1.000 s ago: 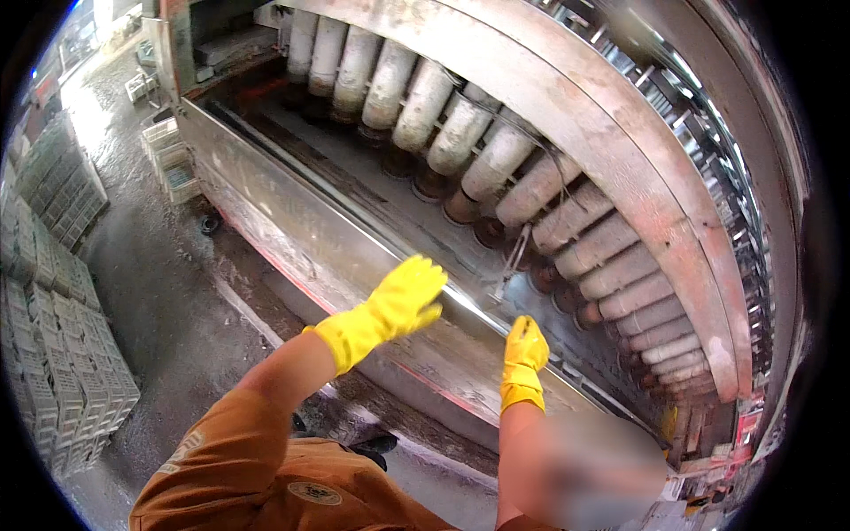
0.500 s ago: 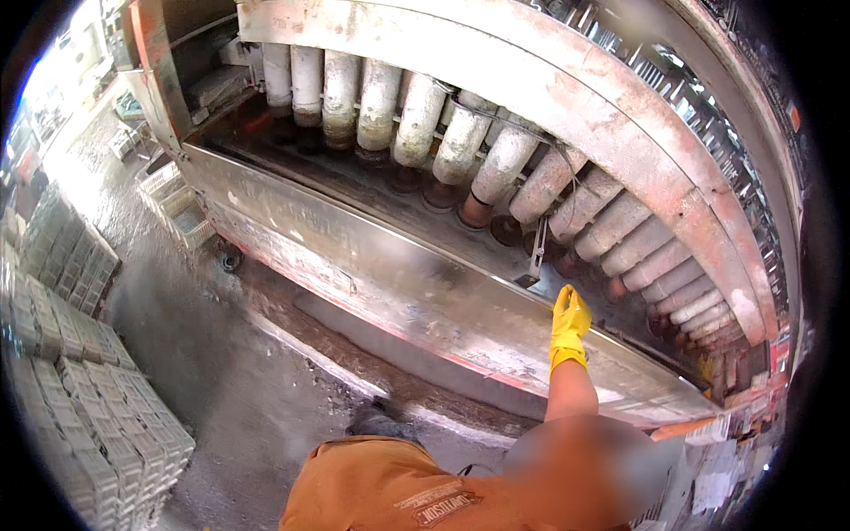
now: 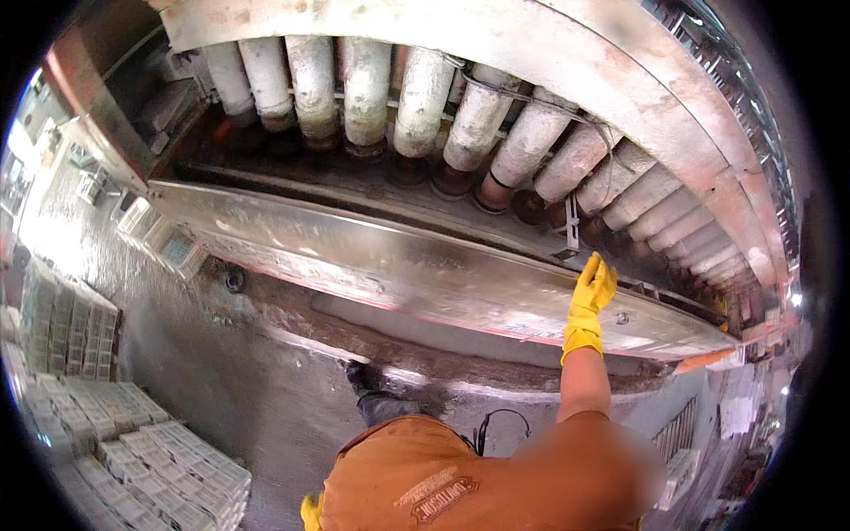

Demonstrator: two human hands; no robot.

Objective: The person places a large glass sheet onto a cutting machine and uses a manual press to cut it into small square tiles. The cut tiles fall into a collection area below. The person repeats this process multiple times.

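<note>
My right hand (image 3: pixel 595 281), in a yellow rubber glove, is raised at the near rim of a long metal trough (image 3: pixel 381 252). Its fingers are loosely bent with a little space between them, and I see nothing in them. Just beyond the fingertips stands a slotted metal bracket (image 3: pixel 572 228); hand and bracket look apart. At the lower edge, beside my orange shirt, only a bit of my left hand (image 3: pixel 311 511) shows, also in a yellow glove. Its fingers are hidden.
A row of thick, pale, stained cylinders (image 3: pixel 367 93) stands in the trough under a curved beam (image 3: pixel 372 19). Stacked pale crates (image 3: pixel 181 469) fill the lower left. More crates (image 3: pixel 159 237) stand by the trough's left end. A raised ledge (image 3: pixel 416 363) runs along the wet floor.
My view has shifted and turned, so the machine and crates sit differently. My right hand is nearer the bracket, its fingers looser. A bit of my left glove has come into view.
</note>
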